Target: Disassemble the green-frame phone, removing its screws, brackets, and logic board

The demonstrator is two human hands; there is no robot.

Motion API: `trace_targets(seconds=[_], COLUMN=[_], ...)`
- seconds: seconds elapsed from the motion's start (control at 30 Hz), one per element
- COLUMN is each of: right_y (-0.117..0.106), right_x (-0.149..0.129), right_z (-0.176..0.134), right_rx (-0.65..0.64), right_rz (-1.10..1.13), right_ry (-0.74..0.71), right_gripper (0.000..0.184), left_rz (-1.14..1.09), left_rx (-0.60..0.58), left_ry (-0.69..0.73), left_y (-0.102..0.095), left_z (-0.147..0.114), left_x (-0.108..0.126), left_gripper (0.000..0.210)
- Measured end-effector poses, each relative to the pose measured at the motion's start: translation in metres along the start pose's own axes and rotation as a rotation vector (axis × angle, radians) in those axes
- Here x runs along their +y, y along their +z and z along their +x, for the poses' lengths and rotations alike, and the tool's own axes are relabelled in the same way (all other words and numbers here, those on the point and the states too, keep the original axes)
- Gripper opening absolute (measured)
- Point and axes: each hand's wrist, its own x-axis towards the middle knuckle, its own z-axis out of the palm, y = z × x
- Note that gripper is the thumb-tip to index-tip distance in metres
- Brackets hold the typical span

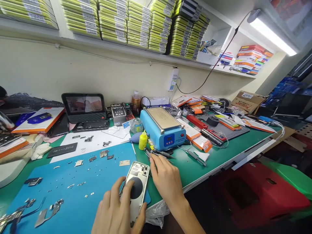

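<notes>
My left hand (117, 208) grips a phone back housing (140, 195) by its edges, the thumb on the right side and the fingers over the left side and inner face. The housing is pale and bare inside, with a round black pad (136, 188) and camera openings at its top corner. It is tilted over the front edge of the blue mat (97, 182). My right hand (165, 175) is closed, its fingertips at a cluster of slim tools beside the blue machine. Screwdriver-like handles (163, 154) lie there; what the fingertips hold is partly hidden.
Small phone parts (79, 162) are scattered over the mat. A black battery (62, 150) lies on white paper. The blue heating machine (161, 130) stands behind my right hand, with a yellow bottle (143, 140) beside it. A red stool (263, 191) is below the table's right edge.
</notes>
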Motion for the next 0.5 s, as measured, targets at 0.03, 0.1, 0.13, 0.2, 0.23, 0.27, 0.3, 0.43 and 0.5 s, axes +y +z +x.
trace_targets(seconds=[0.03, 0.1, 0.13, 0.2, 0.23, 0.27, 0.3, 0.43, 0.5], right_y=[0.0, -0.001, -0.001, -0.002, -0.002, -0.002, -0.002, -0.002, -0.003], right_x=[0.0, 0.0, 0.0, 0.0, 0.0, -0.001, -0.001, -0.001, -0.003], right_z=[0.0, 0.001, 0.001, 0.002, 0.002, 0.002, 0.002, 0.001, 0.001], right_rx=[0.002, 0.007, 0.008, 0.008, 0.005, 0.001, -0.003, -0.005, 0.013], right_rz=[0.003, 0.006, 0.007, 0.008, 0.008, 0.007, 0.005, -0.017, -0.03], right_ry=[-0.005, -0.016, -0.019, -0.02, -0.02, -0.019, -0.018, -0.017, -0.026], right_gripper=[0.04, 0.04, 0.04, 0.04, 0.04, 0.04, 0.039, 0.039, 0.039], left_rz=[0.009, 0.024, 0.029, 0.035, 0.037, 0.039, 0.042, 0.027, 0.009], left_rx=[0.004, 0.003, -0.002, -0.011, -0.013, -0.012, -0.01, -0.006, -0.013], left_ry=[0.005, 0.002, -0.005, -0.02, -0.025, -0.027, -0.026, 0.001, 0.008], left_y=[-0.001, -0.003, -0.004, -0.007, -0.009, -0.01, -0.011, -0.01, -0.008], left_z=[0.002, 0.005, 0.006, 0.008, 0.008, 0.008, 0.008, 0.005, 0.001], left_x=[0.004, 0.01, 0.012, 0.015, 0.016, 0.017, 0.017, 0.011, 0.001], left_gripper=[0.043, 0.04, 0.04, 0.04, 0.04, 0.041, 0.041, 0.046, 0.049])
